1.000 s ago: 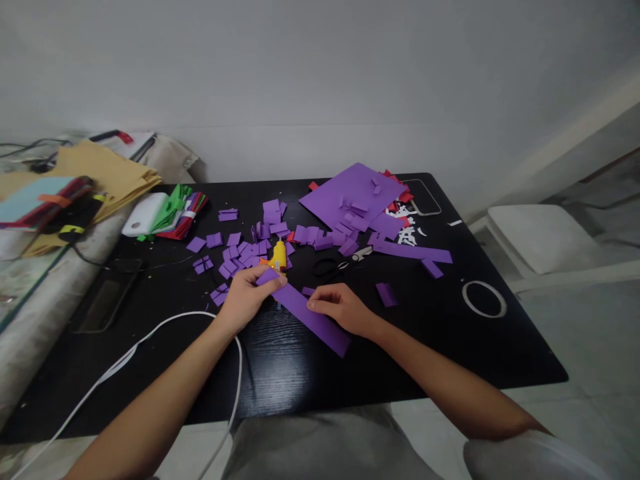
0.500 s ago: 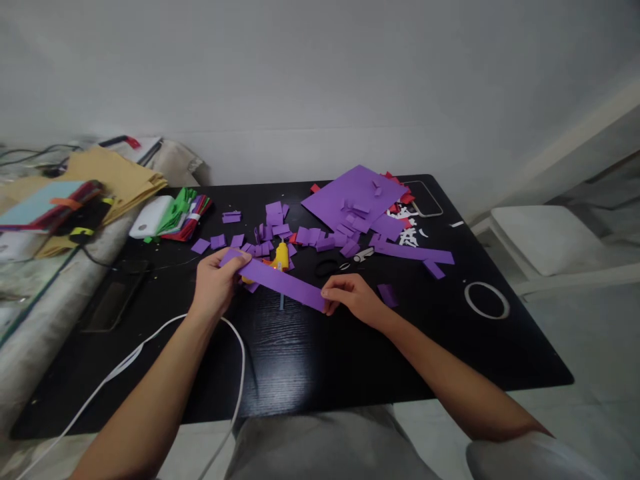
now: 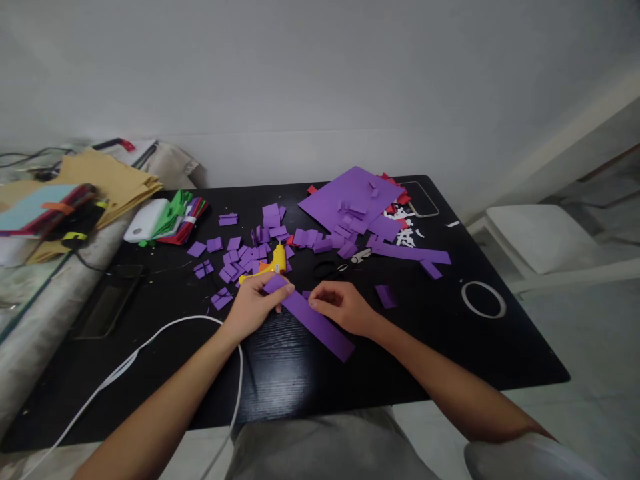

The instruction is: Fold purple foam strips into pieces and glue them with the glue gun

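A long purple paper strip [image 3: 320,325] slants down to the right between my hands. My left hand [image 3: 257,303] pinches its upper left end, thumb on top. My right hand [image 3: 345,307] has its fingers curled and its fingertips at the strip's upper edge, near the middle; the lower right end sticks out free. Just beyond my left hand lies a yellow glue gun [image 3: 279,259], partly hidden by that hand. Small folded purple pieces [image 3: 233,263] are scattered around it. Black-handled scissors [image 3: 325,269] rest on the table beyond my right hand.
On the black table [image 3: 440,347] lie a large purple sheet [image 3: 330,200], another purple strip [image 3: 410,253], white scraps [image 3: 406,237] and a ring [image 3: 470,303]. A white cable [image 3: 242,373] loops near my left forearm. Bundled coloured sheets [image 3: 183,223] sit at the left.
My left hand has moved right and down, toward my right hand. The strip now tilts more steeply, and my right hand has shifted from its end to nearer its middle.
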`<action>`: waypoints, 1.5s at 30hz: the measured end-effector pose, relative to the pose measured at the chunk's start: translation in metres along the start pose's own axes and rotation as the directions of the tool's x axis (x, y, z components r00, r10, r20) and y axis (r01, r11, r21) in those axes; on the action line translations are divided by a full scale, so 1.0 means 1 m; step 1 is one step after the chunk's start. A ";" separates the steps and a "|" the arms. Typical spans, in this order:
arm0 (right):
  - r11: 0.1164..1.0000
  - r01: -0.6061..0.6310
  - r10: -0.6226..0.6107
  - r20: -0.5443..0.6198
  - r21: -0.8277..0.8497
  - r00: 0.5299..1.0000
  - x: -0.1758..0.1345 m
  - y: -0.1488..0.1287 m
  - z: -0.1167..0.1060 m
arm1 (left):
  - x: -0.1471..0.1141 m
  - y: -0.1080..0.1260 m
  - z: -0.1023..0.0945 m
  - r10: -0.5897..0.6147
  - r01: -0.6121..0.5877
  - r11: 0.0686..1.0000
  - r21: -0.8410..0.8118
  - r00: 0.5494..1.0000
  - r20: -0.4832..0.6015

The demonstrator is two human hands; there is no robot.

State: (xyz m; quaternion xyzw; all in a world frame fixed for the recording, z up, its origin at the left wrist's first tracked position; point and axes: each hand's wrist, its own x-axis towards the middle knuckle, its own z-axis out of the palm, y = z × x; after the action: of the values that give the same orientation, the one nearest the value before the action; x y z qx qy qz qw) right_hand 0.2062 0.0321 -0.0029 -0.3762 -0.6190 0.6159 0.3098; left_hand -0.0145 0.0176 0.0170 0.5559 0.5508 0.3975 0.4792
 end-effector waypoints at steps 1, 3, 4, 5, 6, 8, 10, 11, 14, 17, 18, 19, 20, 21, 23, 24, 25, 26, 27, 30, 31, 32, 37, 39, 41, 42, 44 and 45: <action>1.000 0.004 -0.004 -0.003 -0.001 1.000 0.000 0.001 0.002 | -0.001 0.001 0.005 -0.003 0.003 1.000 -0.004 1.000 0.024; 1.000 0.008 -0.008 -0.004 0.005 1.000 0.000 0.003 0.004 | -0.003 0.003 0.011 -0.006 0.007 1.000 -0.013 0.998 0.057; 1.000 0.011 -0.011 -0.003 0.008 1.000 0.000 0.004 0.005 | -0.003 0.003 0.013 -0.005 0.006 1.000 -0.017 0.998 0.065; 1.000 0.015 -0.015 0.000 0.009 1.000 0.001 0.004 0.005 | -0.003 0.002 0.014 -0.001 0.002 1.000 -0.018 0.998 0.069; 1.000 0.021 -0.021 0.003 0.007 1.000 0.001 0.005 0.006 | -0.003 0.001 0.013 0.006 -0.004 1.000 -0.018 0.998 0.067; 0.999 0.031 -0.031 -0.001 -0.003 1.000 0.001 0.005 0.005 | -0.002 -0.001 0.010 0.018 -0.017 1.000 -0.018 0.999 0.042; 0.999 0.032 -0.033 -0.008 -0.020 0.999 0.001 0.005 0.004 | 0.001 -0.004 0.001 0.019 -0.020 0.999 -0.029 1.000 -0.023; 0.999 0.029 -0.029 -0.011 -0.027 1.000 0.001 0.005 0.003 | 0.003 -0.006 -0.004 0.014 -0.018 0.998 -0.052 0.997 -0.079; 0.999 0.025 -0.026 -0.016 -0.047 1.000 0.002 0.005 -0.001 | 0.011 -0.009 -0.026 -0.041 0.000 0.986 -0.167 0.968 -0.246; 1.000 -0.004 0.004 -0.011 -0.007 1.000 0.002 0.006 -0.005 | 0.021 -0.008 -0.046 -0.133 -0.021 0.939 -0.344 0.899 -0.418; 1.000 -0.019 0.019 -0.008 0.012 1.000 0.003 0.006 -0.007 | 0.023 -0.008 -0.050 -0.153 -0.027 0.925 -0.380 0.887 -0.436; 0.999 -0.033 0.034 -0.008 0.027 0.999 0.003 0.006 -0.008 | 0.025 -0.007 -0.052 -0.163 -0.036 0.915 -0.402 0.878 -0.450; 0.998 -0.042 0.043 -0.012 0.039 0.999 0.003 0.005 -0.010 | 0.026 -0.006 -0.054 -0.167 -0.035 0.911 -0.411 0.880 -0.445; 0.998 -0.045 0.046 -0.015 0.048 0.999 0.003 0.005 -0.011 | 0.026 -0.005 -0.054 -0.168 -0.030 0.910 -0.413 0.885 -0.434; 0.996 -0.037 0.038 -0.007 0.077 0.999 0.003 0.002 -0.013 | 0.024 -0.005 -0.050 -0.159 -0.013 0.914 -0.405 0.907 -0.390; 0.996 -0.026 0.026 -0.002 0.089 1.000 0.002 0.001 -0.014 | 0.023 -0.005 -0.047 -0.153 -0.004 0.917 -0.398 0.920 -0.361; 0.996 -0.011 0.011 -0.001 0.092 1.000 0.002 0.000 -0.014 | 0.021 -0.006 -0.044 -0.144 0.006 0.922 -0.387 0.934 -0.328; 0.996 0.003 -0.003 -0.004 0.084 1.000 0.002 -0.001 -0.013 | 0.019 -0.007 -0.040 -0.133 0.014 0.928 -0.372 0.947 -0.294; 0.998 0.011 -0.011 -0.010 0.064 1.000 0.001 -0.002 -0.011 | 0.017 -0.008 -0.036 -0.125 0.029 0.936 -0.350 0.959 -0.254; 1.000 0.011 -0.011 -0.031 -0.017 0.999 0.000 -0.002 -0.006 | 0.011 -0.012 -0.023 -0.080 0.041 0.962 -0.271 0.988 -0.132; 0.999 0.010 -0.012 -0.033 -0.043 0.999 -0.001 -0.001 -0.004 | 0.010 -0.013 -0.020 -0.067 0.041 0.966 -0.254 0.993 -0.095; 0.998 0.009 -0.012 -0.033 -0.067 0.999 -0.001 0.000 -0.002 | 0.008 -0.014 -0.016 -0.061 0.041 0.969 -0.245 0.995 -0.075; 0.994 -0.001 -0.003 -0.039 -0.113 0.999 -0.001 0.002 0.000 | 0.004 -0.011 -0.004 -0.103 0.086 0.939 -0.334 0.994 -0.036; 0.996 -0.001 -0.004 -0.060 -0.093 0.998 -0.001 0.001 0.001 | 0.003 -0.009 0.000 -0.121 0.092 0.914 -0.395 0.991 -0.050; 0.998 -0.002 -0.003 -0.075 -0.065 0.997 -0.002 0.000 0.002 | 0.001 -0.008 0.005 -0.125 0.094 0.902 -0.422 0.991 -0.047; 0.999 -0.002 -0.002 -0.080 -0.052 0.997 -0.002 0.000 0.004 | 0.000 -0.009 0.007 -0.122 0.096 0.904 -0.416 0.992 -0.036; 0.999 0.003 -0.006 -0.079 -0.037 0.997 -0.003 0.000 0.007 | -0.003 -0.009 0.012 -0.113 0.106 0.927 -0.361 0.994 0.003; 0.999 0.007 -0.010 -0.073 -0.034 0.997 -0.004 0.001 0.008 | -0.005 -0.009 0.015 -0.108 0.109 0.943 -0.313 0.994 0.022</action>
State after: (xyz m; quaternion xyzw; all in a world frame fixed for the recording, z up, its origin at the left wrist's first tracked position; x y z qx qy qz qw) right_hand 0.2014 0.0247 -0.0038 -0.4009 -0.6191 0.5901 0.3284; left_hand -0.0024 0.0107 0.0051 0.4423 0.5092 0.4519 0.5838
